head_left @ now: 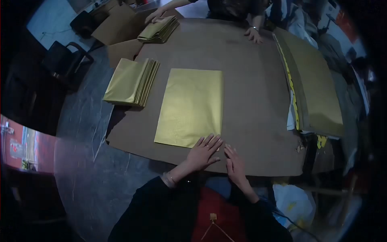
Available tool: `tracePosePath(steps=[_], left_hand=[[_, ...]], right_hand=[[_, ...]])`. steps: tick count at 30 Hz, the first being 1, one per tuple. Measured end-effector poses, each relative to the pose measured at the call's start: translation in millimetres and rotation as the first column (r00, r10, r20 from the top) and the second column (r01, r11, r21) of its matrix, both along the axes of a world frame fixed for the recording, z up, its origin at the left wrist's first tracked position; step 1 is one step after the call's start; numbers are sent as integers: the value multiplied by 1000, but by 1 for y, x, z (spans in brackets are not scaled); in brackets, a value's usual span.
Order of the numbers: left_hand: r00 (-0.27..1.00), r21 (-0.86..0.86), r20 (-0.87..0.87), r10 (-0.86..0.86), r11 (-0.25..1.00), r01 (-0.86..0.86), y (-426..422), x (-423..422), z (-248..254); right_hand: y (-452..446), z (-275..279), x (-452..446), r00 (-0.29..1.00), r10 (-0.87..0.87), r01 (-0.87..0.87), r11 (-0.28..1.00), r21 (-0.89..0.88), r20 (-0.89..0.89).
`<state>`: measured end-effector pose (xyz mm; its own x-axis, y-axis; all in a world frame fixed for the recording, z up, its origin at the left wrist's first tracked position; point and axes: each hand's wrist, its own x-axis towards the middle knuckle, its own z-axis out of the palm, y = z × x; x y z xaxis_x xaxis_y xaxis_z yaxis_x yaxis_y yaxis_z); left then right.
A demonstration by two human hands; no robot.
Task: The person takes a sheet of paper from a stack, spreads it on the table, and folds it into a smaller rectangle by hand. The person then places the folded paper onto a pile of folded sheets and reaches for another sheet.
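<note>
A flat gold sheet [191, 107] lies on the brown table covering [254, 92], in front of me. My left hand [202, 154] rests with its fingers spread on the sheet's near right corner and the covering beside it. Just to the right, my right hand [235, 163] lies on the covering near that corner, its fingers extended and nothing visible in it. A stack of folded gold sheets [131, 82] sits at the table's left edge.
Across the table a co-worker [227, 9] has one hand on another gold stack [159, 30] and the other on the table. An open cardboard box [117, 24] stands far left. Large boards [314, 84] lie at the right, a white bag [294, 203] below.
</note>
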<state>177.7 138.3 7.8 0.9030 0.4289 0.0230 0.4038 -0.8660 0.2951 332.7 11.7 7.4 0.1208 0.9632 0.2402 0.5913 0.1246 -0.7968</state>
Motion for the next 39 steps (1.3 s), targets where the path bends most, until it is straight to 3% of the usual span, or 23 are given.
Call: tracePosePath(steps=[3,5,6,8,9,11,13,15,16,18,21,22,23,25,26,28,29,31,32,34,35,37,39], left_hand=[[999,58,22,44,997,-45,-7,4,2],[998,75,-34,60,996,-58,-10,10,0],[996,116,-33,78,991,-74,-13,14,-8],[969,81,-145,200,978,-190,-19,29,-14],[951,-25,-125,282,958,-287,-23,34,-3],[897,106,-178,405,914,-391,-31,46,-21],[862,109,-340,376,926,-361,-37,64,-8],[817,62,-78,571,821,-567,-42,83,-31],[797,68,-78,600,800,-596,-41,87,-41],[840,340,83,536,777,-530,-37,86,-59],[870,392,160,467,778,-490,-30,83,-66],[876,409,174,450,776,-480,-27,78,-64],[881,427,188,433,772,-471,-24,73,-62],[968,534,28,249,815,-225,-22,65,-57],[940,501,247,235,799,-332,-23,59,-60],[906,328,267,327,853,-405,-31,67,-56],[971,486,193,141,846,-220,-30,57,-32],[992,146,116,41,988,-58,-19,70,-14],[992,134,126,-2,991,-15,-16,71,14],[986,-90,168,17,996,-2,-3,65,50],[980,-299,176,92,954,-36,1,67,58],[991,152,99,89,983,-104,-4,51,31],[962,389,254,97,901,-194,-12,29,-2]], right_hand=[[-3,-3,1,992,-71,71,997,-3,-103],[-1,1,2,997,-11,15,998,58,-79],[-3,0,3,986,-63,63,998,-4,-157],[-4,-4,3,972,-61,50,997,-56,-227],[-5,-7,4,964,-96,88,995,-43,-249],[-3,-15,-1,941,-153,151,988,-28,-303],[-6,-8,0,944,-139,123,990,-73,-299],[-5,-6,-5,948,-142,115,987,-110,-283],[-5,-5,-6,952,-172,155,984,-86,-253],[1,-5,-10,969,-153,170,983,70,-196],[4,-20,-4,972,-214,226,964,140,-96],[-1,-20,-1,946,-318,319,948,-11,64],[3,-22,-3,945,-323,324,946,-9,57],[2,-25,-7,937,-349,349,936,55,-7],[0,-28,-8,924,-381,381,923,52,-2],[7,-23,-11,923,-334,351,934,63,-189],[6,-11,-13,917,-339,345,939,-9,-211],[2,-1,-18,884,-357,357,932,-56,-301],[2,-14,-13,858,-362,380,925,-23,-363],[5,-26,-16,814,-413,436,899,-40,-408],[10,-28,-14,800,-386,414,909,-42,-460],[16,-18,-12,748,-362,380,921,-89,-556],[21,-20,-10,637,-358,372,918,-135,-682]])
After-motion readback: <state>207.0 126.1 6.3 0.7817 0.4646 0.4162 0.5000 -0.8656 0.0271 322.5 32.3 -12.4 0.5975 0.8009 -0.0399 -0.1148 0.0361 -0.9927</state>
